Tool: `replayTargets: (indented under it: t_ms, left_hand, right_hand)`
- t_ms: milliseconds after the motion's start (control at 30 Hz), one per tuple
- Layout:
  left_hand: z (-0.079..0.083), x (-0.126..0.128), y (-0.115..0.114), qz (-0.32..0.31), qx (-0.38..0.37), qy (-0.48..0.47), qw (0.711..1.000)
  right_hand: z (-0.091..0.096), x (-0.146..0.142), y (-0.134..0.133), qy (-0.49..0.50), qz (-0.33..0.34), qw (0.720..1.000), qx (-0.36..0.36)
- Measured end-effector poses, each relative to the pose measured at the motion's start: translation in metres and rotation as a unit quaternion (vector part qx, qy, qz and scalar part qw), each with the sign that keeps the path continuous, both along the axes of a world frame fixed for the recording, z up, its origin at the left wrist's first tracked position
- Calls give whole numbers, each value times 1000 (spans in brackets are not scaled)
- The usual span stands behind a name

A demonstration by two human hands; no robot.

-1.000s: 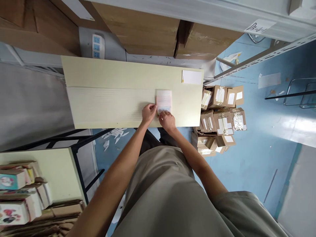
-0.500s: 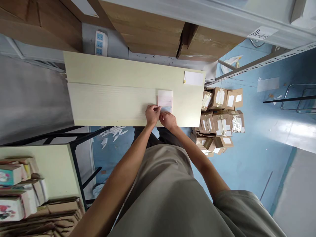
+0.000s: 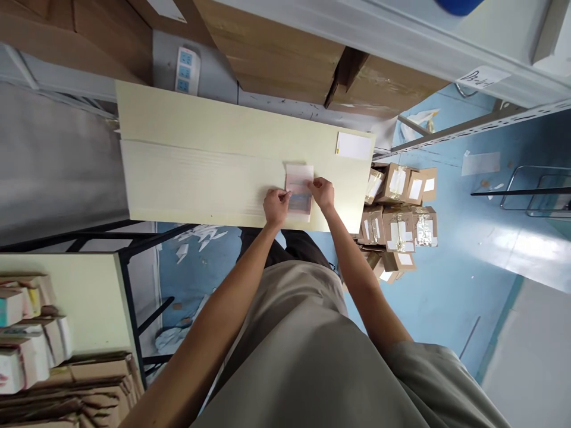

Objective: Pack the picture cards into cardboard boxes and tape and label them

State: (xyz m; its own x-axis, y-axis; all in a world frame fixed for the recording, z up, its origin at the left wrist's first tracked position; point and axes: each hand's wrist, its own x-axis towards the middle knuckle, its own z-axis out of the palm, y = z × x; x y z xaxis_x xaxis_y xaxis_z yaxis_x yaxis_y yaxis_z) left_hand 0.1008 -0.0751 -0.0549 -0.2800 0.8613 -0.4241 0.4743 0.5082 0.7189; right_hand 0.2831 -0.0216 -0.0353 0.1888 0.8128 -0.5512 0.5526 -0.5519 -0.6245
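Observation:
A small flat pinkish rectangle (image 3: 298, 185), with a bluish-grey band and a whitish upper strip, lies near the right end of a long, thin white wrapping sheet (image 3: 191, 181). Whether it is a booklet or a packet I cannot tell. My left hand (image 3: 276, 207) is closed at its left edge, thumb and fingertips pinched together there. On the opposite side my right hand (image 3: 322, 193) pinches the right edge. Both hands rest low over the pale yellow table (image 3: 223, 125). Fingertips partly hide what exactly is gripped.
A white label (image 3: 354, 145) lies at the table's right end. Cardboard boxes (image 3: 285, 56) and a power strip (image 3: 185, 71) are behind. Taped cartons (image 3: 397, 223) pile on the floor at right. A side table at lower left holds boxes and flattened cardboard (image 3: 84, 392).
My right hand has moved up and right, from the rectangle's lower edge to its right edge. More of the pinkish surface shows. My left hand stays at the left edge.

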Motion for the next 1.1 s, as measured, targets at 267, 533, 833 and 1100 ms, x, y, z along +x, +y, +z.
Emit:
replayTargets:
  t_ms: [267, 533, 833, 1100]
  left_hand:
    - [28, 4, -23, -56, 94, -2, 994]
    - [42, 37, -56, -166, 118, 39, 978]
    - [35, 13, -59, -135, 113, -18, 984]
    - [34, -8, -71, 3, 45, -62, 997]
  right_hand:
    - [3, -7, 2, 7, -11, 999, 37]
    - [9, -20, 9, -36, 22, 998, 45]
    - [51, -20, 17, -9, 447, 878, 171]
    - [52, -25, 97, -19, 571, 817, 81]
